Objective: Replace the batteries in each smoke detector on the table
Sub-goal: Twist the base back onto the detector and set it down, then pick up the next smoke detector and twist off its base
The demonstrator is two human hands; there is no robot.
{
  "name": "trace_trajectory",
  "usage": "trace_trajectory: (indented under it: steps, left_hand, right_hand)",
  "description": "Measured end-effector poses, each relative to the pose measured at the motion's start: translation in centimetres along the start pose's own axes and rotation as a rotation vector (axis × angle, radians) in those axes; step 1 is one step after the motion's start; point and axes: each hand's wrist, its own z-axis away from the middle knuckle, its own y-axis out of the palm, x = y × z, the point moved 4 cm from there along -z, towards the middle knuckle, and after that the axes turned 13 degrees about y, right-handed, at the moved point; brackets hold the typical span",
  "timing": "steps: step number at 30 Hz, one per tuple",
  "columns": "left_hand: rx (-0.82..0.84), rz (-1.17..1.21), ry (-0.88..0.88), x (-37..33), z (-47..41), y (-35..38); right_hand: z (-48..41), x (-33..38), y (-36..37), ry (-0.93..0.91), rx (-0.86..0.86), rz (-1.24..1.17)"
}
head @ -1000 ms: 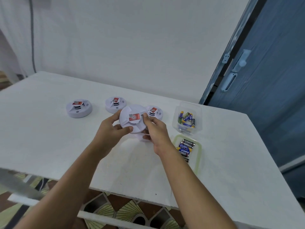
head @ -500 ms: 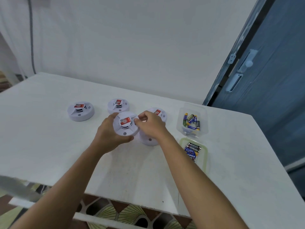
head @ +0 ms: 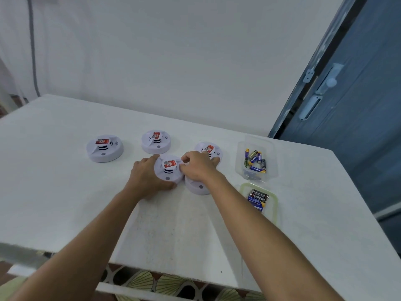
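Our left hand [head: 147, 178] cups the smoke detector [head: 169, 169] while our right hand [head: 198, 168] pinches its rim, likely bracing it on the table [head: 65, 198] for opening.

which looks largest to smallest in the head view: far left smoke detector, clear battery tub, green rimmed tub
1. clear battery tub and green rimmed tub, about alike, unranked
2. far left smoke detector

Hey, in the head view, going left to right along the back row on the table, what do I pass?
Left detector → middle detector → right detector, partly behind the right hand → clear battery box. Left out, nearer and overlapping: the gripped detector and the green-rimmed tray.
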Motion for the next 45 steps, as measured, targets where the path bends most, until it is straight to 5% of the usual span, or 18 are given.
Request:
trace_trajectory:
  steps: [12, 15, 19, 25, 38, 45]
  left_hand:
    - [0.112, 0.124, -0.019, 1.4, 0.7, -0.7]
    - [0.033, 0.185, 0.032, 3.2, 1.5, -1.8]
    - [-0.063, -0.048, 0.04, 7.0, 1.7, -2.5]
    - [0.084, -0.329, 0.078, 8.9, 2.7, -1.2]
    - [0.059, -0.382, 0.068, 8.9, 2.6, -1.0]
    - [0.019, -0.327, 0.064, 8.9, 2.5, -1.1]
  right_hand:
    - [1.1, 1.3, 0.0, -0.002, -0.106, 0.087]
    - [1.4, 2.5, 0.2, -0.044, -0.115, 0.084]
    - [1.3, 4.3, 0.8, -0.093, -0.088, -0.018]
    - [-0.5, 8.0, 1.5, -0.134, -0.118, -0.088]
    - [-7.2, 10.6, 4.1, -0.002, 0.051, 0.052]
    - [-8.1, 10.2, 3.5, 0.001, 0.037, -0.199]
